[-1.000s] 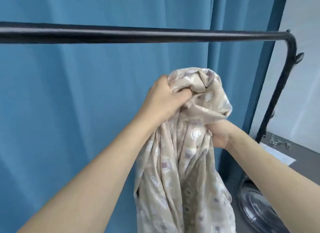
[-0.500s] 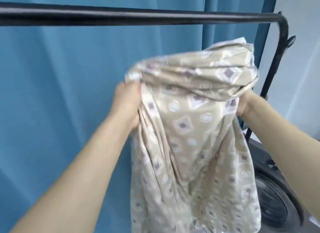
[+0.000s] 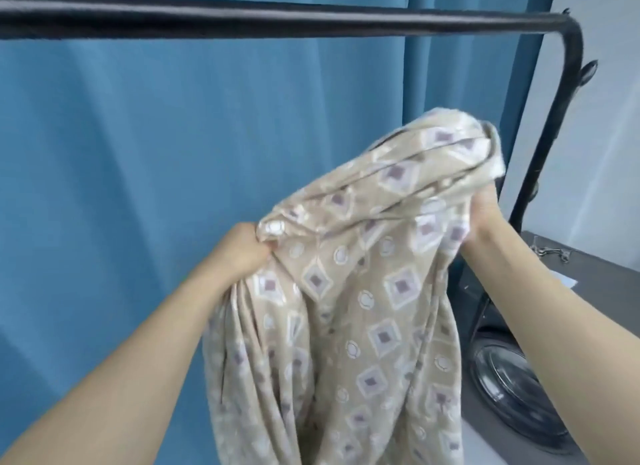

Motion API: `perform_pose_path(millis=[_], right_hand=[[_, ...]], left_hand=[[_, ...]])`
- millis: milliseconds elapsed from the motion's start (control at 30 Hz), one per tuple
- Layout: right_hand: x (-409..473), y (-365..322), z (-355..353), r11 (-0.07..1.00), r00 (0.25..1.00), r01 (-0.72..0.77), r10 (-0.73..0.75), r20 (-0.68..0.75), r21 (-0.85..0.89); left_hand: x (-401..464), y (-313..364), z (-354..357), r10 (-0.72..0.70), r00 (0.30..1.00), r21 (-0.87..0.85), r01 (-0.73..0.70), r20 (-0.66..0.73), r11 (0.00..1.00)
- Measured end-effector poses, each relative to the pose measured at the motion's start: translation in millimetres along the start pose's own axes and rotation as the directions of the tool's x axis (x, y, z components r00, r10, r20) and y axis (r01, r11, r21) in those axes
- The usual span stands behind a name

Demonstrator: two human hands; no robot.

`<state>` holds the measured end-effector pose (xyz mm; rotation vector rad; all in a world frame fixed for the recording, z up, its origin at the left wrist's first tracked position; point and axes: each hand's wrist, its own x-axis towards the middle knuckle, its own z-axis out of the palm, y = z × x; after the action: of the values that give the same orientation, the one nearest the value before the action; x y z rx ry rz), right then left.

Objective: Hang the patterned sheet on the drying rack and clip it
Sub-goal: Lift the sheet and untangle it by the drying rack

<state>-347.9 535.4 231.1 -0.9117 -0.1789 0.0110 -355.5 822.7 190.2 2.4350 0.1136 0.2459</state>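
Left hand [image 3: 242, 253] is gripping a bunched fold of the patterned sheet [image 3: 349, 291] in a closed fist, and right hand [image 3: 485, 211], higher and off to its right, is clutching another gathered part with fingers mostly hidden in the cloth, so the sheet is stretching up-slope between the two and hanging down below them. The black rack bar [image 3: 311, 17] is running well above both hands, not touching the cloth, with a blue curtain [image 3: 138, 153] beyond. Judging step as lifting/spreading before draping; next move is calling for raising the top edge over the bar, then clipping; clips not clearly visible.
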Motion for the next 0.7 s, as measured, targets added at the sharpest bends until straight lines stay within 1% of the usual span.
perform_pose_path(millis=[33,67,100,133,167,200,233,267,300,333,367,400,433,467,500,533,567,600,633,667,700], right_hand=[[3,-3,10,0.999,1.000,0.001,0.000,0.026,-0.034],[8,-7,18,0.990,1.000,0.016,-0.016,0.001,-0.142],[12,-7,20,0.962,0.997,-0.009,-0.014,-0.082,-0.273],[15,-6,20,0.935,0.990,-0.032,-0.018,-0.137,-0.354],[18,2,14,0.904,0.986,-0.036,-0.038,-0.164,-0.426],[20,11,10,0.866,0.989,-0.024,-0.054,-0.141,-0.499],[19,18,7,0.808,0.994,-0.014,-0.055,-0.099,-0.589],[19,24,6,0.746,0.998,0.005,-0.049,-0.047,-0.665],[21,30,4,0.662,0.999,0.026,-0.049,-0.008,-0.749],[23,32,2,0.548,0.998,0.052,-0.059,0.024,-0.835],[23,33,0,0.372,0.996,0.061,-0.088,0.031,-0.926],[24,32,-3,0.208,0.988,0.057,-0.154,0.025,-0.976],[25,31,-6,0.153,0.973,0.061,-0.230,0.025,-0.986],[24,31,-8,0.232,0.955,0.093,-0.294,0.021,-0.968],[22,30,-7,0.404,0.947,0.121,-0.321,-0.016,-0.907],[20,31,-4,0.567,0.946,0.140,-0.317,-0.059,-0.812],[17,31,-1,0.661,0.954,0.131,-0.286,-0.086,-0.739],[17,34,0,0.686,0.962,0.139,-0.265,-0.068,-0.714],[16,36,0,0.667,0.971,0.153,-0.239,-0.015,-0.730],[13,36,2,0.612,0.978,0.183,-0.194,0.079,-0.770],[8,32,4,0.557,0.980,0.197,-0.120,0.156,-0.807]], left_hand=[[-6,-6,7,-0.069,0.997,-0.097,0.071,0.024,0.993],[-14,-9,10,-0.138,0.989,-0.273,0.147,0.054,0.951],[-22,-10,13,-0.181,0.979,-0.474,0.204,0.093,0.857],[-29,-6,15,-0.192,0.972,-0.636,0.235,0.137,0.735],[-36,1,17,-0.174,0.967,-0.751,0.252,0.183,0.611],[-43,11,19,-0.137,0.965,-0.827,0.262,0.224,0.498],[-49,21,24,-0.078,0.963,-0.869,0.268,0.259,0.417],[-54,31,27,-0.040,0.962,-0.879,0.265,0.272,0.397],[-57,39,33,-0.016,0.965,-0.869,0.244,0.263,0.430],[-55,43,38,-0.026,0.971,-0.840,0.220,0.240,0.496],[-52,43,42,-0.046,0.982,-0.793,0.175,0.183,0.584],[-49,41,43,-0.036,0.993,-0.735,0.105,0.109,0.669],[-46,38,43,0.013,0.998,-0.692,0.030,0.057,0.722],[-46,36,42,0.086,0.995,-0.644,-0.030,0.056,0.764],[-47,37,41,0.152,0.981,-0.603,-0.047,0.124,0.797],[-50,40,42,0.198,0.948,-0.584,-0.015,0.251,0.812],[-53,46,47,0.227,0.901,-0.533,0.006,0.370,0.846],[-59,55,51,0.254,0.857,-0.473,-0.013,0.449,0.881],[-62,61,59,0.254,0.839,-0.386,-0.057,0.482,0.921],[-62,65,64,0.235,0.856,-0.328,-0.082,0.460,0.941],[-59,63,67,0.196,0.899,-0.330,-0.062,0.393,0.942]])
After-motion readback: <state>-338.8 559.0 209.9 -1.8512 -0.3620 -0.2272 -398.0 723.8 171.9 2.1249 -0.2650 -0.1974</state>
